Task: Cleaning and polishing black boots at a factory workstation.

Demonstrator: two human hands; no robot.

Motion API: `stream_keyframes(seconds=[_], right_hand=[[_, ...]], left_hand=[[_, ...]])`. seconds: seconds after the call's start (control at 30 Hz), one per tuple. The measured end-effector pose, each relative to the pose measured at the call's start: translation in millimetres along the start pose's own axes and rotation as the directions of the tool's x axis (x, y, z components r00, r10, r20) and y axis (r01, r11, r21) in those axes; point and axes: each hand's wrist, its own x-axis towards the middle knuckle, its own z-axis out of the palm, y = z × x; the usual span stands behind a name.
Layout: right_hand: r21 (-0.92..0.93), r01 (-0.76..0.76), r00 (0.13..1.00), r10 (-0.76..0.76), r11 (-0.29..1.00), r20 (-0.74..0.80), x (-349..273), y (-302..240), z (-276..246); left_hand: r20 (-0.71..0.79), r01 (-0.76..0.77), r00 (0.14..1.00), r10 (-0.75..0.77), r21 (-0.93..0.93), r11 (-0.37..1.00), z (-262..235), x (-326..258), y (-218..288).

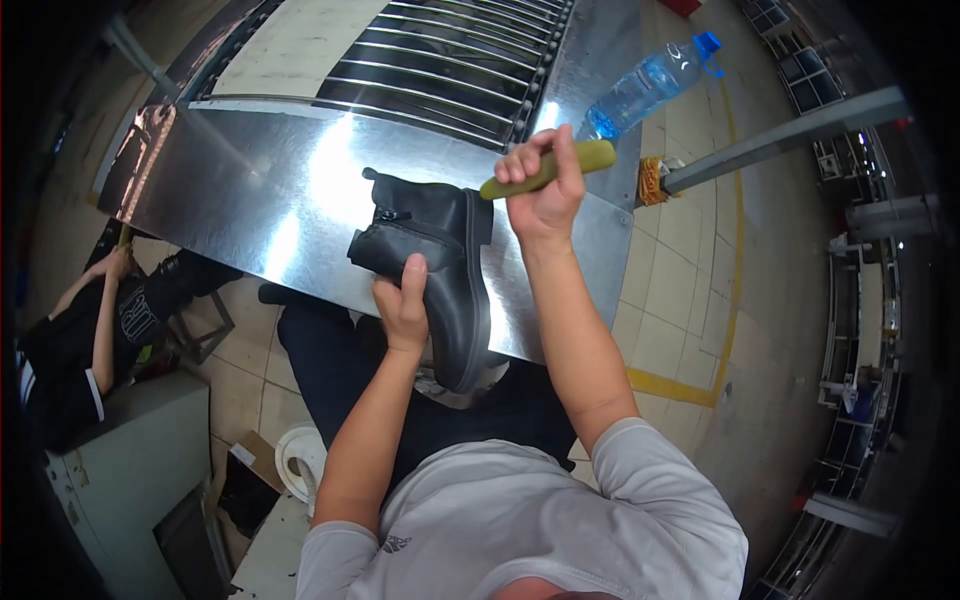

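Observation:
A black ankle boot [458,290] with a side zipper lies on its side over the near edge of the metal table, its sole facing right and its toe pointing toward me. My left hand [402,308] grips it at the ankle, thumb on the upper and the other fingers partly hidden. In my right hand [545,195], raised just right of the heel, is an olive-green bar [596,155] with rounded ends. The fingers wrap round its middle; its left end is close to the boot heel, and I cannot tell whether they touch.
Metal rollers [440,60] run across the far part of the steel table [240,190], with a pale board [290,50] over them. A clear bottle with a blue cap [650,92] lies at the right edge. Another person [85,330] sits at far left, beside a grey cabinet [130,460].

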Motion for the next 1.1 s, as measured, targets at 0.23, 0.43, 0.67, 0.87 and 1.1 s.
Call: stream_keyframes(seconds=[0.23,0.43,0.67,0.87,1.1], right_hand=[[-0.288,0.087,0.996,-0.094,0.954,-0.009,7.6,34.7,15.5],[-0.339,0.088,0.996,-0.087,0.937,0.019,-0.9,40.3,13.6],[-0.323,0.309,0.949,-0.266,0.894,0.171,-35.4,35.0,13.8],[-0.328,0.268,0.959,-0.219,0.906,0.178,-76.9,27.5,13.6],[-0.31,0.003,0.997,-0.028,0.951,-0.076,-57.5,26.1,18.8]], left_hand=[[-0.011,-0.042,0.999,0.042,0.022,0.999,-0.7,0.3,-0.7],[0.083,-0.012,0.997,0.006,0.07,0.997,-4.1,3.1,6.9],[0.067,-0.017,0.998,0.015,0.034,0.999,-2.5,3.8,1.9],[0.032,-0.017,0.999,0.017,0.012,1.0,-1.7,4.6,2.7],[0.006,-0.006,1.0,0.006,0.007,1.0,-2.2,2.4,1.7]])
